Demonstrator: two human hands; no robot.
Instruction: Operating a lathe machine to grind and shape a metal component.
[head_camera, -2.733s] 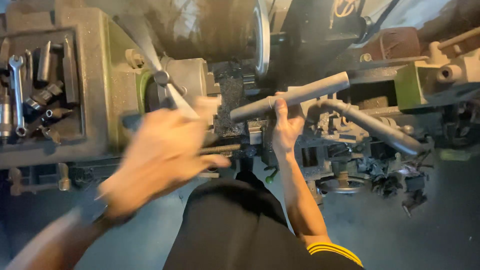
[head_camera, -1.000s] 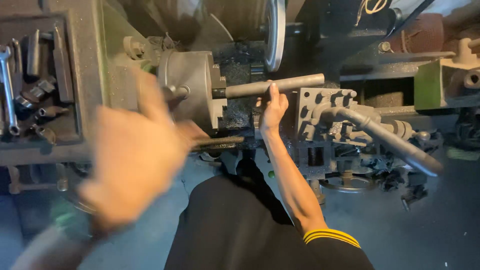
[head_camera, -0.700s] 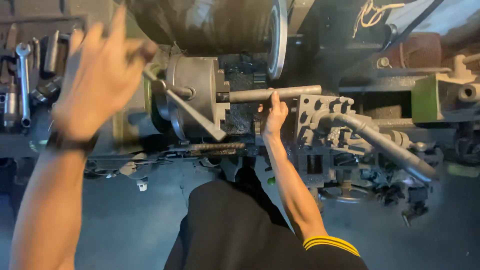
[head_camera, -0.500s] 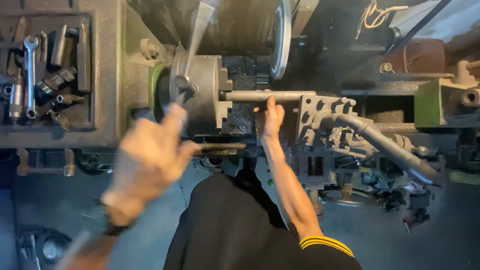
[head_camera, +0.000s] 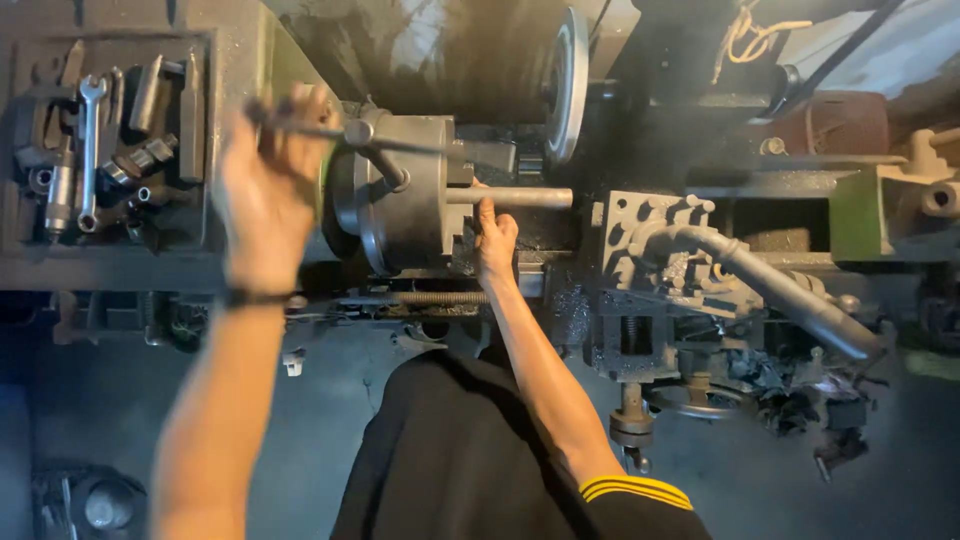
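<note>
1. My right hand reaches up from my black-clad lap, fingers curled under the grey steel bar, touching it just where it leaves the chuck.
2. The bar is a plain round rod, dull grey, lying level; one end sits inside the chuck, the other ends free in front of the tool post.
3. My left hand is clenched around the cross handle of the chuck key, whose stem stands in the top of the chuck; the hand is motion-blurred.
4. The chuck is a heavy grey drum, dusted with swarf, its face turned toward the bar.
5. Between the bar's free end and the tool post there is only a narrow gap; a long bent lever slants away from the post to the right.
6. Left of my left hand, a recessed tray holds spanners and sockets, just beside my knuckles.
7. Beyond the chuck, the dark headstock and a pale-rimmed wheel close off the far side.
</note>
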